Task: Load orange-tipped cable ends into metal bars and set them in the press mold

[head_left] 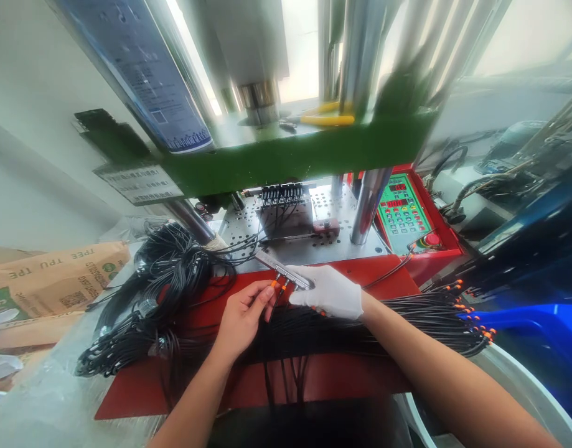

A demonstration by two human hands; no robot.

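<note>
My gloved right hand (330,291) is closed round one end of a narrow metal bar (282,269), holding it above the red work surface. Short orange-tipped cable ends sit along the bar's near edge. My bare left hand (243,316) pinches a black cable with an orange end (273,284) at the bar, thumb against forefinger. Several black cables hang down below the bar. Under and behind my hands lies a long bundle of black cables (407,320), its orange tips at the right.
A green-framed press (276,149) stands ahead, with a dark mould block (288,219) on its perforated plate. Yellow-handled pliers (327,120) lie on the crossbeam. A red control box (442,242) is at right, coiled black cables (173,261) and a paper sack (56,280) at left, a white tub (523,379) at lower right.
</note>
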